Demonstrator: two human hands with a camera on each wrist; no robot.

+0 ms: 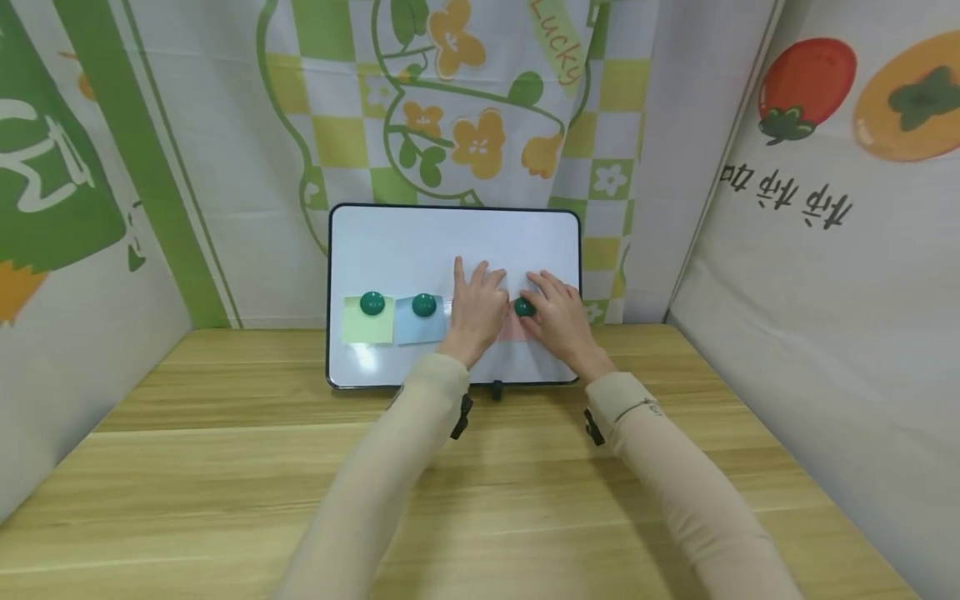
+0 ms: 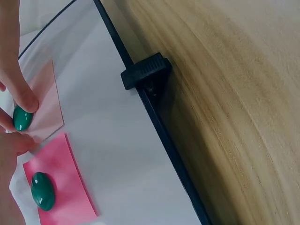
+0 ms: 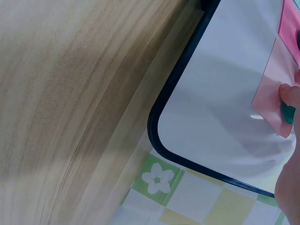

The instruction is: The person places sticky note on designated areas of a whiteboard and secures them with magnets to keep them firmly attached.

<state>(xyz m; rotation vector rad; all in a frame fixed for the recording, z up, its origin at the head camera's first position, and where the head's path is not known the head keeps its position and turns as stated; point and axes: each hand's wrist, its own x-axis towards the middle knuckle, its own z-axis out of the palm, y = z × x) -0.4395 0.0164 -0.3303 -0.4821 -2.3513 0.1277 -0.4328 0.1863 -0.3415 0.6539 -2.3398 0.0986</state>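
A whiteboard (image 1: 420,242) with a dark frame leans upright at the back of the table. My right hand (image 1: 561,321) pinches a round green magnet (image 2: 22,118) between thumb and fingers, over a pale pink note (image 2: 47,105) on the board. Beside it, my left hand (image 1: 478,312) has its fingers spread against the board, and its thumb tip touches the pale note's edge. A bright pink note (image 2: 70,197) under another green magnet (image 2: 42,191) is mostly hidden behind the left hand in the head view.
Further left on the board, a light green note (image 1: 367,329) and a blue note (image 1: 418,330) each bear a green magnet. A black clip foot (image 2: 147,71) holds the board's lower edge on the wooden table (image 1: 487,500). Printed curtains surround the table.
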